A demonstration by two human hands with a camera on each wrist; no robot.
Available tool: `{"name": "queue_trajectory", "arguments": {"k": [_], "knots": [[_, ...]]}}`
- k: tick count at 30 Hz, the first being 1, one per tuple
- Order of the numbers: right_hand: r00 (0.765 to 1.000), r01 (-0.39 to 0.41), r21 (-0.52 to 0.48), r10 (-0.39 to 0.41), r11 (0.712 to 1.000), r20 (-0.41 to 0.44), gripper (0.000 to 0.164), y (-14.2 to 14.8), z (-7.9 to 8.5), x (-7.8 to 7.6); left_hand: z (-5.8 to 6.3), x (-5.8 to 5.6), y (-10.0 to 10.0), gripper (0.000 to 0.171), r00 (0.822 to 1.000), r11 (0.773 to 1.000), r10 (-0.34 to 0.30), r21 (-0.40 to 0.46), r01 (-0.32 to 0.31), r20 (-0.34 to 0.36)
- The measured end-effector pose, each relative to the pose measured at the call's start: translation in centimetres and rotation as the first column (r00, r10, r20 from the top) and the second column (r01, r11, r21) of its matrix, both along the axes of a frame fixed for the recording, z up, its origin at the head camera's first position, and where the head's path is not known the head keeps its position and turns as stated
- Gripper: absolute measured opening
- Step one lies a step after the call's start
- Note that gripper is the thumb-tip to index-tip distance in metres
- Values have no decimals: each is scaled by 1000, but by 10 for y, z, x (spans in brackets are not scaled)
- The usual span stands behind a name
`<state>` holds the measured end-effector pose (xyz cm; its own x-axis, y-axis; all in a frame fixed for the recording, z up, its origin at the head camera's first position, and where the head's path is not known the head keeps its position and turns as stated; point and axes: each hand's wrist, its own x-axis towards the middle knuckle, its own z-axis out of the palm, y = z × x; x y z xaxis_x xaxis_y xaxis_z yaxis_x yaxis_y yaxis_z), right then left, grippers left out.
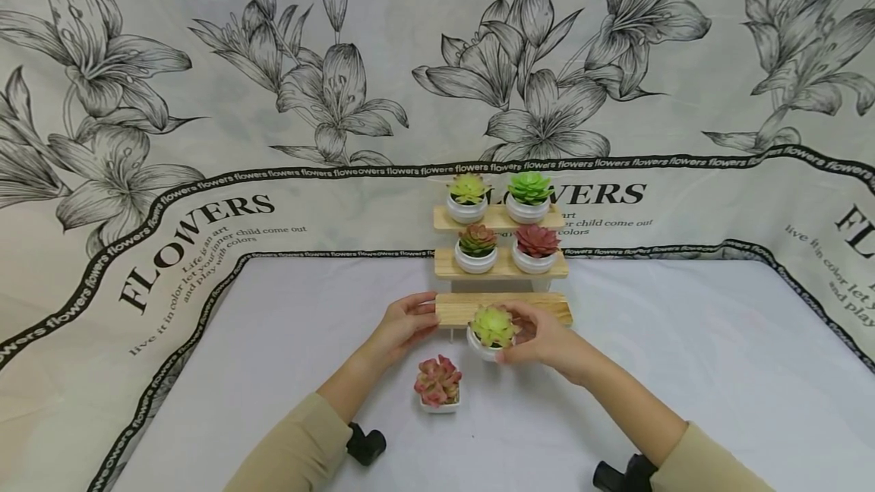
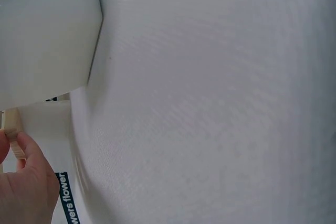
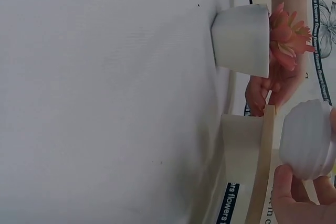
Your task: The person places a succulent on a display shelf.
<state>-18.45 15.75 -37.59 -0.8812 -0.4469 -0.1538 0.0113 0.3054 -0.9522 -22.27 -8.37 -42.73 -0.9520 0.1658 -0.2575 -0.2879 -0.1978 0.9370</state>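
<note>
My left hand (image 1: 405,323) grips the left end of the lowest wooden step (image 1: 454,310) of a three-step plant stand. The left wrist view shows its thumb and fingers pinching the plank end (image 2: 12,124). My right hand (image 1: 550,340) holds a potted yellow-green succulent (image 1: 494,326) by its round white pot (image 3: 306,140), just in front of that step. Left of it, nearer me, a pink succulent (image 1: 438,382) in a squarish white pot (image 3: 241,40) stands on the table.
Two green succulents (image 1: 529,190) in white pots stand on the top step (image 1: 497,219). The middle step (image 1: 506,270) bears two reddish ones (image 1: 536,241). Behind the white-covered table (image 1: 307,325) hangs a flower-printed cloth (image 1: 369,207). Black wrist devices (image 1: 367,445) sit near both sleeves.
</note>
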Motion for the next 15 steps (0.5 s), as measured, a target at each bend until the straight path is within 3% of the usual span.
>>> {"name": "queue_trajectory", "arguments": {"k": [15], "knots": [[998,49,-36,-51,998,-42,68,-17,2,-20,-2,-2,0,45,1000,1000,7,19,-7,-7]]}}
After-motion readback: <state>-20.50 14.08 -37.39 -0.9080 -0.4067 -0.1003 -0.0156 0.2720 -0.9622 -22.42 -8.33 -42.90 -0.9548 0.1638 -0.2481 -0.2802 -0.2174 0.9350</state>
